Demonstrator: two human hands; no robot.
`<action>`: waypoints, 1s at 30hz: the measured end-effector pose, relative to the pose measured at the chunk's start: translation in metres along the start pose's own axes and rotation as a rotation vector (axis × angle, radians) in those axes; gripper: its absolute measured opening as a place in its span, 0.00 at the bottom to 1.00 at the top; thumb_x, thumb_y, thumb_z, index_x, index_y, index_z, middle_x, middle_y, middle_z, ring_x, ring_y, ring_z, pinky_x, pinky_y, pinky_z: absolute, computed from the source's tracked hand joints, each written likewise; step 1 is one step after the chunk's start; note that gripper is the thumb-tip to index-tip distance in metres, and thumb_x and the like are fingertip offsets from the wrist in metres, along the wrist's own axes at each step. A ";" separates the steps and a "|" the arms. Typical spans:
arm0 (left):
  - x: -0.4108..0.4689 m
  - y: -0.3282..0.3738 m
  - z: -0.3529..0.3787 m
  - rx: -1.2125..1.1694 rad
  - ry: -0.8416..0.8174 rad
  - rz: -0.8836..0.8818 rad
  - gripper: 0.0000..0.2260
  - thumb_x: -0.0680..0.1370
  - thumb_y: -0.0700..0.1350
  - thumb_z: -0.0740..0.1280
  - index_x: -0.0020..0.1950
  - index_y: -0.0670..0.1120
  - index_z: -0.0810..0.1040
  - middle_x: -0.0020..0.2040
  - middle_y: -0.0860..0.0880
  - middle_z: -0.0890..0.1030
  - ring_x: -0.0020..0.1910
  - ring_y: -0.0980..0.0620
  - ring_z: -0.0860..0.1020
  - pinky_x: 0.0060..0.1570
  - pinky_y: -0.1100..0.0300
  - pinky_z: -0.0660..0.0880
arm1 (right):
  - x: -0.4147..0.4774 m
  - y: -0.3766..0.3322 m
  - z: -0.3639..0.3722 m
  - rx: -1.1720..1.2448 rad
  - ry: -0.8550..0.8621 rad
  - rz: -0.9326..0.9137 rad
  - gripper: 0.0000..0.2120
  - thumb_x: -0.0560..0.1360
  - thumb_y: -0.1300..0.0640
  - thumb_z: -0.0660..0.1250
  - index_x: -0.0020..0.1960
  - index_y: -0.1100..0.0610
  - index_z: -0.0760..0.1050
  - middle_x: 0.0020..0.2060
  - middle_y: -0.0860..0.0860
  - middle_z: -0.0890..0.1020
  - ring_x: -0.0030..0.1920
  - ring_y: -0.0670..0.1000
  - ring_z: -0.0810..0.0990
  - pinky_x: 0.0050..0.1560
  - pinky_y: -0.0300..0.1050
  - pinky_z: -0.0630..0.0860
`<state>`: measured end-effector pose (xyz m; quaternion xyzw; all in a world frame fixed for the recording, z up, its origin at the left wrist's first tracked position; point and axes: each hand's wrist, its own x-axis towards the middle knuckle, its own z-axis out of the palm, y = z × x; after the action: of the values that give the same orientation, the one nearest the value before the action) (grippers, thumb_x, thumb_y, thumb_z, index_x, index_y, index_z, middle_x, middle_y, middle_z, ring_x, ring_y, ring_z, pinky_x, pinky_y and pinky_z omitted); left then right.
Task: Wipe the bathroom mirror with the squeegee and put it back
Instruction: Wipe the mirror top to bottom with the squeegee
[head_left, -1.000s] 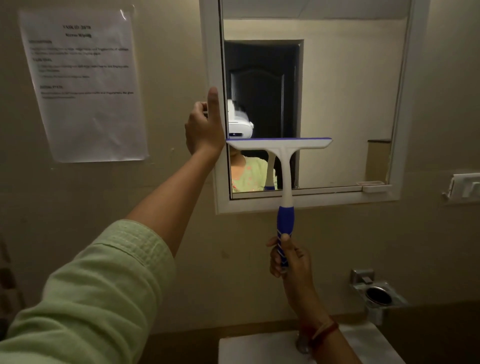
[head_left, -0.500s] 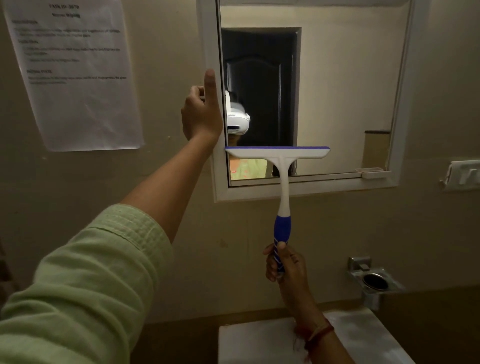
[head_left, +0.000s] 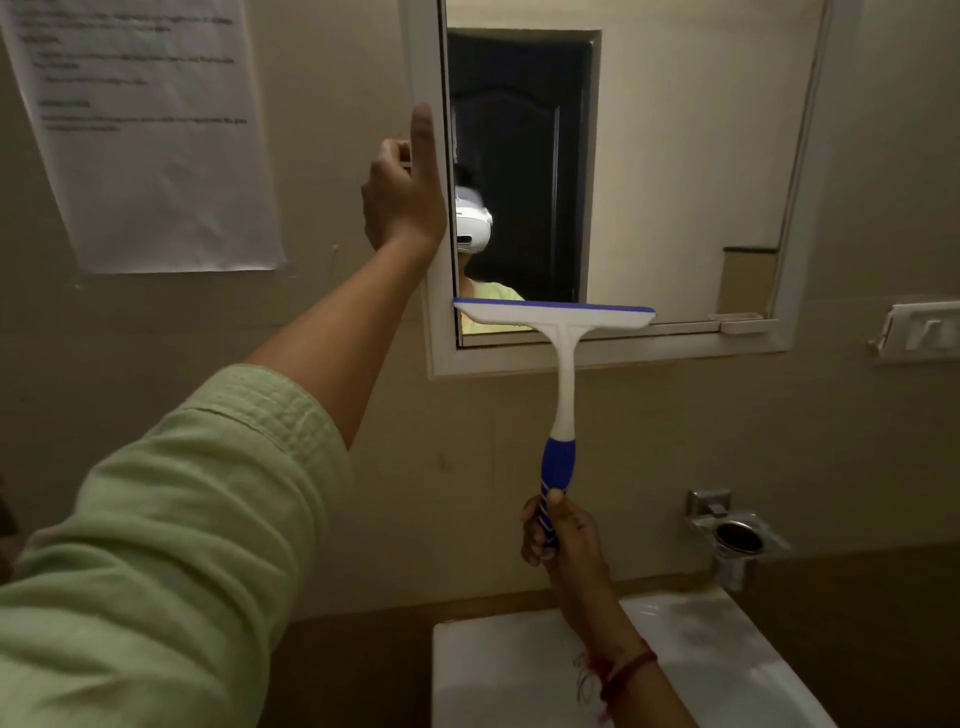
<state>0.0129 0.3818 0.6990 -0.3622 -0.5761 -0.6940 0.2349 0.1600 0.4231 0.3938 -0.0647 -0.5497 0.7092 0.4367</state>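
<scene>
The white-framed bathroom mirror hangs on the beige wall ahead. A white squeegee with a blue grip is held upright, its blue-edged blade lying flat across the lower left of the glass, just above the bottom frame. My right hand is closed around the bottom of the blue grip. My left hand rests on the mirror's left frame edge, thumb up along the frame and fingers curled at the outer side.
A printed paper sheet is taped to the wall at left. The white sink is below. A chrome holder sticks out of the wall at lower right, and a white switch plate sits right of the mirror.
The squeegee blade has slid down the glass toward the bottom frame, with my right hand lowering. My left hand has stayed on the frame edge.
</scene>
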 end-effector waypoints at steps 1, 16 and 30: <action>0.000 0.000 0.000 -0.004 -0.002 -0.004 0.18 0.79 0.60 0.54 0.32 0.53 0.62 0.28 0.56 0.66 0.26 0.62 0.64 0.25 0.77 0.63 | -0.002 0.001 0.000 0.003 0.006 0.005 0.26 0.60 0.32 0.72 0.32 0.56 0.77 0.21 0.47 0.70 0.21 0.45 0.67 0.23 0.37 0.67; 0.000 0.002 -0.001 0.032 -0.008 -0.038 0.18 0.79 0.61 0.53 0.32 0.54 0.62 0.30 0.57 0.68 0.28 0.62 0.66 0.27 0.76 0.65 | -0.028 -0.009 -0.004 -0.010 0.106 0.070 0.18 0.72 0.48 0.60 0.33 0.60 0.77 0.21 0.48 0.70 0.20 0.44 0.66 0.21 0.36 0.66; 0.001 -0.009 0.003 0.040 0.009 -0.026 0.21 0.78 0.63 0.52 0.41 0.47 0.70 0.30 0.57 0.70 0.29 0.62 0.67 0.25 0.66 0.60 | 0.041 -0.213 0.047 -0.172 0.038 -0.313 0.21 0.73 0.41 0.55 0.39 0.58 0.74 0.22 0.47 0.70 0.20 0.44 0.66 0.20 0.34 0.63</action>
<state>0.0066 0.3865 0.6945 -0.3466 -0.5936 -0.6870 0.2358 0.2248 0.4205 0.6056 -0.0288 -0.6035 0.5816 0.5447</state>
